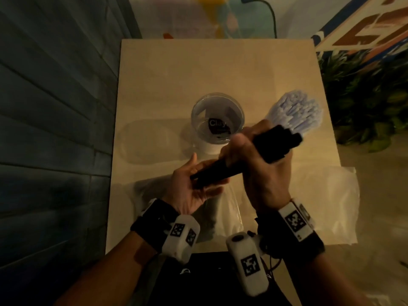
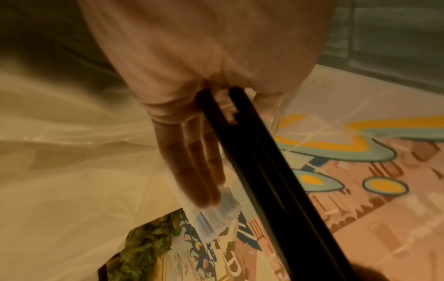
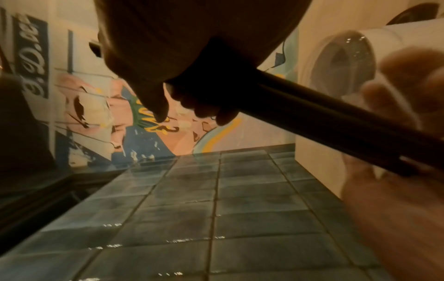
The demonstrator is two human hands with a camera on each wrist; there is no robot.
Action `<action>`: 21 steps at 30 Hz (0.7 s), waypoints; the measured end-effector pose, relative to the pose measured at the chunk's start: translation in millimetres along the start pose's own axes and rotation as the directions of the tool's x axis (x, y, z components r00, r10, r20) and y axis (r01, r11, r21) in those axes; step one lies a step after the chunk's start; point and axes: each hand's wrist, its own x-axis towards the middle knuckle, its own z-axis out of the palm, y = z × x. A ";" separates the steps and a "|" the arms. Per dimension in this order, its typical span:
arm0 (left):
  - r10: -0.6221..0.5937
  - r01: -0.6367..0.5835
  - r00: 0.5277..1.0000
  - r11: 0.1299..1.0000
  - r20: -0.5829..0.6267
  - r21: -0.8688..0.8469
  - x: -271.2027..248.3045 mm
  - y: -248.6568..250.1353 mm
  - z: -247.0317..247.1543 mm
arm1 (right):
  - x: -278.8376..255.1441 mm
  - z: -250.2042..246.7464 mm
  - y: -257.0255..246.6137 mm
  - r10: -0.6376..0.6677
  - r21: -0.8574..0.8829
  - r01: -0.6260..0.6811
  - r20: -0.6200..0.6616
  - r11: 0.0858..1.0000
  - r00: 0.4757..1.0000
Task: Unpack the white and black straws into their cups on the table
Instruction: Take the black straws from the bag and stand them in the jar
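Note:
A bundle of black straws [image 1: 213, 171] lies slanted over the table's middle. My right hand [image 1: 254, 168] grips it around its upper half. My left hand [image 1: 187, 193] is open, palm up, with the bundle's lower end resting against the palm; the left wrist view shows the straight fingers [image 2: 192, 161] beside the black straws [image 2: 271, 180]. A clear cup [image 1: 217, 120] with a black label stands just beyond the hands, with no straws in it. White straws [image 1: 295, 111] stand fanned out to its right; their cup is hidden behind my right hand.
A crumpled clear plastic bag [image 1: 326, 195] lies at the table's right edge, and a clear wrapper [image 1: 229, 213] lies under my hands. The table [image 1: 198, 69] is pale wood. A tiled wall runs along the left and plants [image 1: 362, 96] stand at the right.

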 end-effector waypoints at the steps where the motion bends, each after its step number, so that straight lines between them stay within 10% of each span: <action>1: 0.001 -0.001 1.000 1.000 -0.028 0.022 -0.9 -0.3 0.2 | -1.1 0.9 5.3 0.018 -0.053 -0.016 0.030 0.998 0.999; 7: 0.024 -0.005 0.995 0.981 -0.096 0.195 -1.0 -0.4 -1.8 | -2.6 1.3 22.7 0.124 -0.068 -0.117 0.120 0.991 0.985; 10: 0.325 -0.217 0.932 0.856 -0.162 0.470 7.7 12.4 -4.0 | 17.4 -2.5 11.4 0.040 0.012 -0.042 0.079 0.999 0.996; 13: 0.789 -0.422 0.611 0.255 0.065 0.870 23.7 35.7 -13.0 | 55.8 -13.3 -8.9 -0.096 0.040 0.096 0.001 0.995 0.995; 15: 0.808 -0.427 0.473 -0.140 0.352 0.893 32.5 47.6 -9.8 | 82.9 -20.0 -13.3 -0.164 -0.008 0.164 -0.048 0.986 0.985; 21: 0.506 -0.302 0.747 -0.320 0.432 0.898 71.9 50.2 -4.6 | 133.4 -22.5 32.3 -0.037 -0.209 0.018 -0.088 0.978 0.995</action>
